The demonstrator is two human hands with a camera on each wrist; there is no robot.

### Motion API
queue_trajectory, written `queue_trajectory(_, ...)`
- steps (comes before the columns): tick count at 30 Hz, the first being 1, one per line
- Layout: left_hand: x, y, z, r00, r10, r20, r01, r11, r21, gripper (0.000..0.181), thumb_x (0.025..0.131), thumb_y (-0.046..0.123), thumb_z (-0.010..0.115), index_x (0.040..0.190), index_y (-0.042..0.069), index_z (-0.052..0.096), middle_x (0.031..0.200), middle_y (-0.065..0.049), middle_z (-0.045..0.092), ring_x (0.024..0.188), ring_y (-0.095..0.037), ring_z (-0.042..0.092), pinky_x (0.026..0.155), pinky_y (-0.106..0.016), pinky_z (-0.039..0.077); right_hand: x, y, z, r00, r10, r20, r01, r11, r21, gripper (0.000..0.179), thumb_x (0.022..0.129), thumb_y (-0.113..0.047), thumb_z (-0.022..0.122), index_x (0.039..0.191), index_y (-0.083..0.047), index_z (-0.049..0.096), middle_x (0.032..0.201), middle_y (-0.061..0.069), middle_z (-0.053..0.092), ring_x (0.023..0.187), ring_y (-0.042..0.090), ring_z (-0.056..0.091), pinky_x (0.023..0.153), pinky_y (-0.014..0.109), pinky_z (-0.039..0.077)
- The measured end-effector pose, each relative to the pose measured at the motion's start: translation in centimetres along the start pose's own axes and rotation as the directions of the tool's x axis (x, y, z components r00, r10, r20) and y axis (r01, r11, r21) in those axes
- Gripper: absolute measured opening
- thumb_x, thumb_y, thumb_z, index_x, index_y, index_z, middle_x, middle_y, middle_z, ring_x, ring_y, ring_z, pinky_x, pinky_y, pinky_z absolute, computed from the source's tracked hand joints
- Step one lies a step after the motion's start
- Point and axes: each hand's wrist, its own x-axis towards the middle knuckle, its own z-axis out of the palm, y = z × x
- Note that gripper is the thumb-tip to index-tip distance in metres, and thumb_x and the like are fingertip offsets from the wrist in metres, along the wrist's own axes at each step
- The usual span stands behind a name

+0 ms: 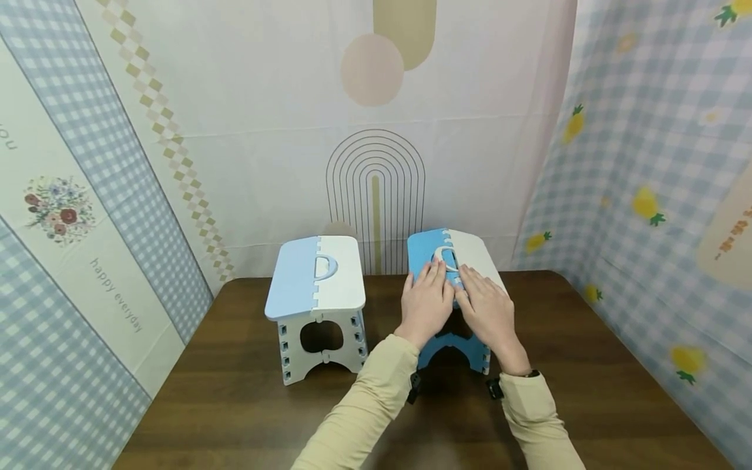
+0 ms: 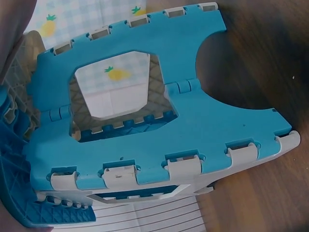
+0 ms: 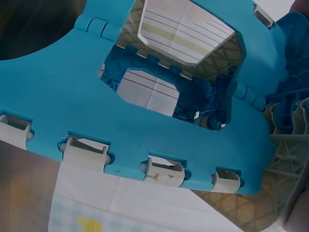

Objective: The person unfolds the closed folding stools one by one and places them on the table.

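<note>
A folding step stool (image 1: pixel 424 247) with a bright blue and white top stands unfolded on the table, a white carry handle (image 1: pixel 444 256) at its middle. My left hand (image 1: pixel 426 305) lies on the blue half of the top with fingers straight. My right hand (image 1: pixel 487 310) rests beside it, mostly on the white half, its fingers also straight. Parts of the top are hidden under both hands. The left wrist view shows the stool's blue hinged end panel (image 2: pixel 125 162) and its cut-out; the same panel (image 3: pixel 72 96) fills much of the right wrist view.
Left of the hands stands a second unfolded stool (image 1: pixel 294 277), light blue and white, on the brown wooden table (image 1: pixel 235 418). Patterned cloths hang behind the table and along both sides, with the back cloth (image 1: pixel 264 183) close behind the stools.
</note>
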Motion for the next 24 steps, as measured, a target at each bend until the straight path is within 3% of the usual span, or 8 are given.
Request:
queue_trajectory(8,0.31,-0.24,-0.3,1.0,0.014,-0.018,-0.012,0.996,0.088,0.049,0.106,0.033,0.024,0.15,0.016,0.038,0.156,0.002,0.037,0.147,-0.015,0.031,0.12,-0.045,0.026,0.28,-0.24,0.28,1.0,-0.016,-0.026,0.014,0.998,-0.058,0.049,0.103,-0.032,0.041,0.143,-0.005,0.046,0.144,0.013,0.052,0.134,0.029,0.05,0.115,0.048,0.035)
queue_trajectory(24,0.38,0.26,-0.4,0.998,0.008,0.056,-0.017,0.987,0.16,0.05,0.106,0.035,0.023,0.149,0.016,0.039,0.155,0.001,0.038,0.146,-0.013,0.033,0.12,-0.036,0.028,-0.26,-0.21,0.39,0.999,0.007,-0.047,-0.01,0.998,-0.069,0.047,0.102,-0.03,0.041,0.14,-0.005,0.051,0.142,0.012,0.054,0.132,0.028,0.052,0.113,0.046,0.037)
